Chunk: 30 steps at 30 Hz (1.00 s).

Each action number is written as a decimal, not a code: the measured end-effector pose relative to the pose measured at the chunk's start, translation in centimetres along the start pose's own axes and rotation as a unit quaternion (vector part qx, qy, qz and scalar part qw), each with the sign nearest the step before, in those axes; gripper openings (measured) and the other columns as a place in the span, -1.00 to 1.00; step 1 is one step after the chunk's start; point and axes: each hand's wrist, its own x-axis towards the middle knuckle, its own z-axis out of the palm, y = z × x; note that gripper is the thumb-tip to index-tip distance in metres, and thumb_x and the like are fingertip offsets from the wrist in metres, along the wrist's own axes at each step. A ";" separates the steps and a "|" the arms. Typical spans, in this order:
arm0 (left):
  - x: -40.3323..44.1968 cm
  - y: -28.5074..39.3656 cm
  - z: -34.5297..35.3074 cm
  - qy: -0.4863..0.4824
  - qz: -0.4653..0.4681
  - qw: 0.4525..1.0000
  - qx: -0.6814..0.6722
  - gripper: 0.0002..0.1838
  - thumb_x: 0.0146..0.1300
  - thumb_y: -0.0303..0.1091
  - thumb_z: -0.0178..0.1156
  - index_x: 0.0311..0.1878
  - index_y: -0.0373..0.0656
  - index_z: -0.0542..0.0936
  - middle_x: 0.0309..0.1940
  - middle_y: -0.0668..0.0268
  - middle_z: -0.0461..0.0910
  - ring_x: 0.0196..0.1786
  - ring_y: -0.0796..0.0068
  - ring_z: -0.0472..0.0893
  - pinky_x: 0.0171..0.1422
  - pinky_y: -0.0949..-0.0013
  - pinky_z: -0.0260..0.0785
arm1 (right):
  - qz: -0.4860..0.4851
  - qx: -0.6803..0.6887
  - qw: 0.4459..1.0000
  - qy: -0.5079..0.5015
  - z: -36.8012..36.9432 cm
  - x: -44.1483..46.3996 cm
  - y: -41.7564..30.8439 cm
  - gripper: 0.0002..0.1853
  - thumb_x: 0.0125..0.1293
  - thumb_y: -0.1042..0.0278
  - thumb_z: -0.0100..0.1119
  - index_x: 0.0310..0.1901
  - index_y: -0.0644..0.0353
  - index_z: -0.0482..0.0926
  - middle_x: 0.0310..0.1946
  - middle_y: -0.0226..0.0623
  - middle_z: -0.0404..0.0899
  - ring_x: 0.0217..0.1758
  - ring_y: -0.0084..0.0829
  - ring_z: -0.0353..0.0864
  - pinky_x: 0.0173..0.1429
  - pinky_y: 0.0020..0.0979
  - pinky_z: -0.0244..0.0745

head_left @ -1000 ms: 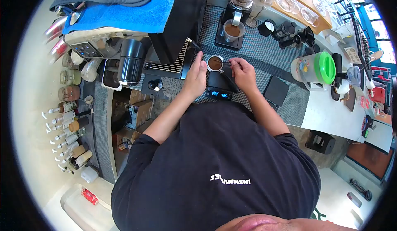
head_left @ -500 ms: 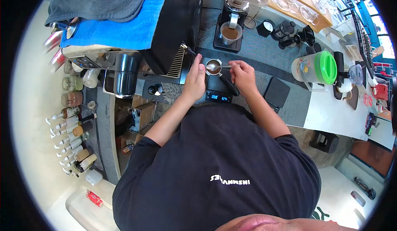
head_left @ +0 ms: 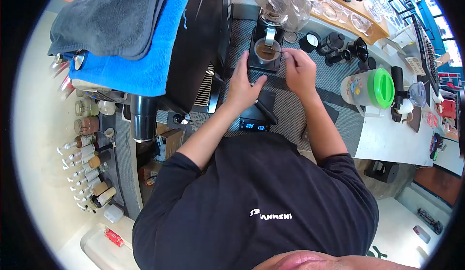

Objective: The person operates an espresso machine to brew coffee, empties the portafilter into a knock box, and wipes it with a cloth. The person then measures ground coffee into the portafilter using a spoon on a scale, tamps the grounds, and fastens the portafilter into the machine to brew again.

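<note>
My right hand [head_left: 301,70] pinches the thin handle of a spoon [head_left: 276,51], whose bowl end dips into a clear plastic cup [head_left: 258,57] of brown coffee grounds [head_left: 265,52]. The cup stands on the base of a coffee grinder [head_left: 269,34], under its metal spout. My left hand [head_left: 243,85] is open, fingers stretched up and thumb apart, just below and left of the cup. Beneath it, the black handle of a portafilter [head_left: 266,112] lies across a digital scale [head_left: 254,126] with lit blue digits; my hand hides the portafilter's basket.
An espresso machine [head_left: 191,42] draped with blue [head_left: 145,74] and grey towels [head_left: 104,23] stands close on the left. A pitcher with a green lid [head_left: 380,88] is at right. Black brewing gear [head_left: 334,45] lines the back; syrup bottles [head_left: 87,158] stand far left.
My right hand has moved the spoon up from the portafilter to the cup of grounds. My left hand has shifted up and right, over the portafilter's basket. The scale's reading has changed.
</note>
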 end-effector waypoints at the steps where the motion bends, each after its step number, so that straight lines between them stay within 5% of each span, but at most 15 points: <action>1: 1.2 0.1 0.7 0.001 0.000 1.000 -0.001 0.07 0.43 -0.22 0.54 0.79 -0.37 0.11 0.70 -0.25 0.34 0.74 -0.23 0.36 0.81 -0.01 0.23 | -0.068 -0.049 0.996 -0.020 0.0 1.1 0.3 -0.82 0.55 0.49 0.32 0.05 0.28 0.83 -0.26 -0.08 0.77 -0.21 -0.08 0.82 -0.07 -0.15 0.69; 2: 2.4 0.1 1.4 0.002 -0.001 1.000 -0.002 0.07 0.43 -0.23 0.54 0.79 -0.39 0.09 0.71 -0.27 0.32 0.76 -0.24 0.33 0.82 -0.01 0.21 | -0.076 -0.042 0.996 -0.037 0.6 1.8 0.9 -0.80 0.49 0.50 0.30 0.04 0.26 0.84 -0.18 0.04 0.77 -0.12 0.13 0.80 0.01 -0.07 0.71; 6: 4.8 0.0 3.2 0.023 0.015 1.000 0.007 0.02 0.44 -0.34 0.50 0.79 -0.37 0.11 0.66 -0.21 0.40 0.71 -0.20 0.40 0.78 0.01 0.28 | -0.065 -0.080 0.985 -0.141 2.3 3.1 3.3 -0.78 0.49 0.39 0.29 -0.01 0.28 0.85 -0.20 0.05 0.80 -0.12 0.15 0.82 0.03 -0.05 0.75; 9: 5.0 -0.5 3.8 0.038 0.018 0.999 0.007 -0.01 0.44 -0.39 0.48 0.79 -0.36 0.14 0.61 -0.17 0.49 0.65 -0.15 0.51 0.73 0.03 0.35 | 0.003 -0.029 0.994 -0.105 2.3 2.9 3.3 -0.78 0.51 0.37 0.29 -0.03 0.30 0.85 -0.27 0.04 0.82 -0.21 0.06 0.85 -0.03 -0.11 0.75; 15: 5.1 -0.4 4.0 0.040 0.002 0.999 -0.011 -0.03 0.43 -0.37 0.50 0.77 -0.36 0.18 0.61 -0.17 0.51 0.63 -0.15 0.54 0.73 0.04 0.36 | 0.217 0.091 0.969 -0.077 1.6 2.2 5.1 -0.77 0.57 0.33 0.34 0.00 0.30 0.86 -0.38 -0.19 0.83 -0.31 -0.47 0.81 -0.17 -0.36 0.65; 30: 1.2 -0.6 0.7 0.009 0.003 1.000 -0.028 -0.18 0.45 -0.48 0.28 0.74 -0.33 0.27 0.64 -0.23 0.44 0.68 -0.23 0.46 0.77 0.02 0.30 | 0.241 0.207 0.948 -0.005 0.0 0.1 2.9 -0.77 0.69 0.30 0.29 0.05 0.27 0.83 -0.42 -0.48 0.72 -0.50 -0.69 0.58 -0.42 -0.50 0.45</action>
